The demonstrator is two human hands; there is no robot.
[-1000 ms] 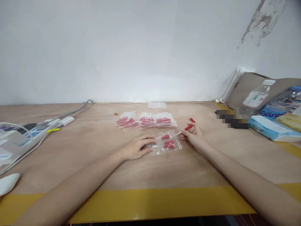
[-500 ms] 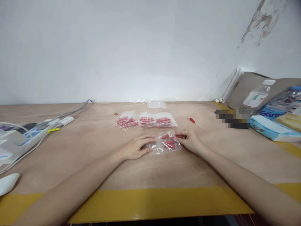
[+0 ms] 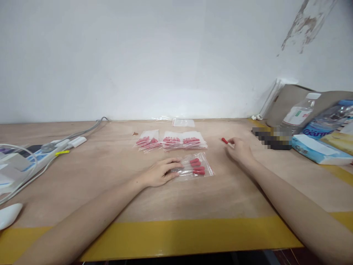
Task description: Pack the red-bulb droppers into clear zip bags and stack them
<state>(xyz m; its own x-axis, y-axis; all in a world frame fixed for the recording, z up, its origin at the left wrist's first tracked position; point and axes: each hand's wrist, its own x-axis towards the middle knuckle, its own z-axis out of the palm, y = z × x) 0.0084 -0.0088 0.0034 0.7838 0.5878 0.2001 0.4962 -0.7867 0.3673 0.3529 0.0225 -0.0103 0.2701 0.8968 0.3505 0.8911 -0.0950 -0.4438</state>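
A clear zip bag (image 3: 187,176) lies flat on the table with several red rubber bulbs (image 3: 199,170) in it. My left hand (image 3: 163,172) rests on the bag's left end, fingers and thumb spread apart and touching the plastic. To the right of the bag, my right hand (image 3: 240,150) has its thumb and fingertips at a dropper with a red bulb (image 3: 224,140). The bulb sticks out to the left of the fingers, while the thin stem is hidden behind them.
Filled bags of red bulbs (image 3: 171,143) lie in a row farther back. On the left are a power strip (image 3: 35,157) with cables and a white object (image 3: 10,215). A tissue pack (image 3: 317,149), bottles (image 3: 299,114) and a blurred dark object (image 3: 273,139) stand or lie at right.
My right hand has left the bag's mouth and moved right and away from me to the dropper. The bulbs now all lie inside the bag. My left hand has stayed put.
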